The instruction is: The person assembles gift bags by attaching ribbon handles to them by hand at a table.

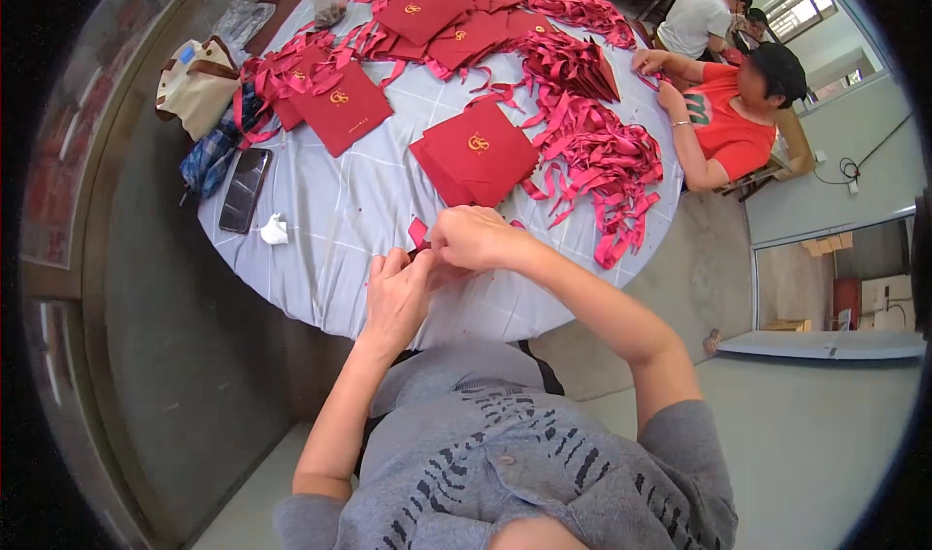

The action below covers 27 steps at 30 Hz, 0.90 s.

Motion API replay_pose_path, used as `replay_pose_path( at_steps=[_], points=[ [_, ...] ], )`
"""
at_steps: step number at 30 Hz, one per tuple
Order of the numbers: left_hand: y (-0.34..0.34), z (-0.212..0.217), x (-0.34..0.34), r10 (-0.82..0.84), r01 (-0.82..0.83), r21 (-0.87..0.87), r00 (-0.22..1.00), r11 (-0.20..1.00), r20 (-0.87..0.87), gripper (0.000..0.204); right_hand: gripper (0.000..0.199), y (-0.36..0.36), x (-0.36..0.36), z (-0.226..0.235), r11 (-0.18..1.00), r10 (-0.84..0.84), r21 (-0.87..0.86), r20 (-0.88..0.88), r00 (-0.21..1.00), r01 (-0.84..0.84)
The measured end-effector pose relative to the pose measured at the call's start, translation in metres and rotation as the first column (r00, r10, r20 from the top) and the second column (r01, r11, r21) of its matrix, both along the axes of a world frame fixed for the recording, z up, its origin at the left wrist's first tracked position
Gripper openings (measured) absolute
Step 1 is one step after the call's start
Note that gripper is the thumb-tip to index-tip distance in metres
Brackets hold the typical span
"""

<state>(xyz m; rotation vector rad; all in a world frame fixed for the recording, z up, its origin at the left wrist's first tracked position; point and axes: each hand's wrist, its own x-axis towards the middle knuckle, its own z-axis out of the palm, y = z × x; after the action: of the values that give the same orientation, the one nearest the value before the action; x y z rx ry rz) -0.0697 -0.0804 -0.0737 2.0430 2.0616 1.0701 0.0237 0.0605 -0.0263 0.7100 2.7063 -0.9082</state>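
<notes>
My left hand (396, 296) and my right hand (472, 238) meet at the near side of the table, fingertips close together. Both pinch a red ribbon (418, 232), whose loose end sticks up beside the right fingers; the rest of it is hidden by my hands. Just beyond them lies a small stack of red cards or flat bags (475, 146) with a gold emblem. To its right is a large tangled heap of red ribbons (604, 162).
A round table with a pale cloth (320, 249) carries more red bags (344, 108), a phone (245, 191), a crumpled white tissue (275, 229), a cream handbag (198, 86) and a folded blue umbrella (216, 154). Across the right side sits a person in a red shirt (728, 118); others sit behind.
</notes>
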Motion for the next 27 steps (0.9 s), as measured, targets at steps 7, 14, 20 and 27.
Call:
replay_pose_path(
  at_steps=[7, 14, 20, 27],
  points=[
    [-0.001, 0.005, 0.001, -0.054, 0.054, -0.031, 0.999, 0.998, 0.003, 0.018, 0.013, 0.003, 0.012, -0.024, 0.995, -0.075, -0.077, -0.175, 0.982, 0.062],
    [-0.005, -0.005, 0.011, -0.11, 0.113, 0.043, 0.992, 0.993, -0.068, 0.018, 0.017, 0.007, 0.006, -0.02, 0.963, -0.267, -0.151, -0.479, 0.836, 0.222],
    [0.0, -0.007, 0.015, -0.078, 0.081, 0.111, 0.997, 0.991, -0.025, 0.024, 0.018, 0.015, -0.006, 0.002, 0.966, -0.209, -0.231, -0.453, 0.867, 0.112],
    [-0.001, -0.004, 0.016, -0.132, 0.135, 0.072, 0.99, 0.988, -0.043, 0.031, 0.018, 0.013, -0.034, -0.002, 0.966, -0.186, -0.251, -0.51, 0.84, 0.061]
  ],
)
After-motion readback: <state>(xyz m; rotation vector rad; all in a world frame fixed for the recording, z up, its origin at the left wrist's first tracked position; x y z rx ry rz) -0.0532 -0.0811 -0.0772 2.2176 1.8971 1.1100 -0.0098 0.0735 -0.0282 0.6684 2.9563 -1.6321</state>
